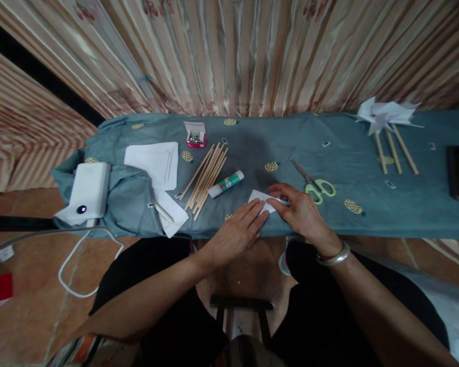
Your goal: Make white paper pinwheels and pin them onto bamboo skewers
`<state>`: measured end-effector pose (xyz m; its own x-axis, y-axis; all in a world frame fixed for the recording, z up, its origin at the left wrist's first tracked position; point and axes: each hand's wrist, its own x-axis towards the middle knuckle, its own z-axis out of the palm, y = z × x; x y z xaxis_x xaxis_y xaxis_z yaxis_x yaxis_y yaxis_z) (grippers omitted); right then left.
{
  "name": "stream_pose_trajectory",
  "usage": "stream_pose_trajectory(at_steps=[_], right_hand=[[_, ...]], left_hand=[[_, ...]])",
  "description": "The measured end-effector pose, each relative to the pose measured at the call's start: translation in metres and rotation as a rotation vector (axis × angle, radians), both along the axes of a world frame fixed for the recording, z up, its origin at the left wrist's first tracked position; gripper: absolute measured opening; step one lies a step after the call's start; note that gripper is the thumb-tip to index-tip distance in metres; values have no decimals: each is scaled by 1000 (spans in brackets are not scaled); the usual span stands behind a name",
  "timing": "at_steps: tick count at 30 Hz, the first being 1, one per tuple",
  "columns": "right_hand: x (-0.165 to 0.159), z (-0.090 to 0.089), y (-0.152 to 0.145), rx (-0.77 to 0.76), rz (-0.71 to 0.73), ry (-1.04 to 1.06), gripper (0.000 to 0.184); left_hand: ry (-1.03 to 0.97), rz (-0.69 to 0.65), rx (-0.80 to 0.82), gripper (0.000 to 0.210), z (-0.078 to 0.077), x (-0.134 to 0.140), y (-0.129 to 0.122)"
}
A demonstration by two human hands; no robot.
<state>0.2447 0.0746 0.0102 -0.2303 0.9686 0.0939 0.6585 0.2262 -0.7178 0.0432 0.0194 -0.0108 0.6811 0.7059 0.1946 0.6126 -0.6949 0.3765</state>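
Note:
A small folded piece of white paper (257, 194) lies at the front edge of the cloth-covered table. My left hand (237, 228) rests flat on its left part, fingers stretched out. From the other side my right hand (305, 210) has thumb and fingers closed on the paper's right end; part of the sheet is hidden under both hands. Just beyond the left hand lies a green and white glue stick (226, 184). Scissors (314, 183) with light green handles are to the right of the paper, close to my right hand.
Several wooden sticks (206, 181) lie left of the glue stick. Behind them stands a small red box (196, 136) of metal pins. White sheets (156, 160), a pen (162, 212) and a white device (88, 191) are farther left. Paper pinwheels (386, 116) on sticks lie at right.

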Motion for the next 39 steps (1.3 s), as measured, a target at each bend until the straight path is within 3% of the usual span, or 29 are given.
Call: stream_pose_trajectory(at_steps=[30,39], right_hand=[[-3,-6,2,121,39,-91,24],[-4,-5,3,69,-12,-83,24]], left_hand=[[39,17,8,52,-1,1,-4],[29,18,12,53,-3,2,-3]])
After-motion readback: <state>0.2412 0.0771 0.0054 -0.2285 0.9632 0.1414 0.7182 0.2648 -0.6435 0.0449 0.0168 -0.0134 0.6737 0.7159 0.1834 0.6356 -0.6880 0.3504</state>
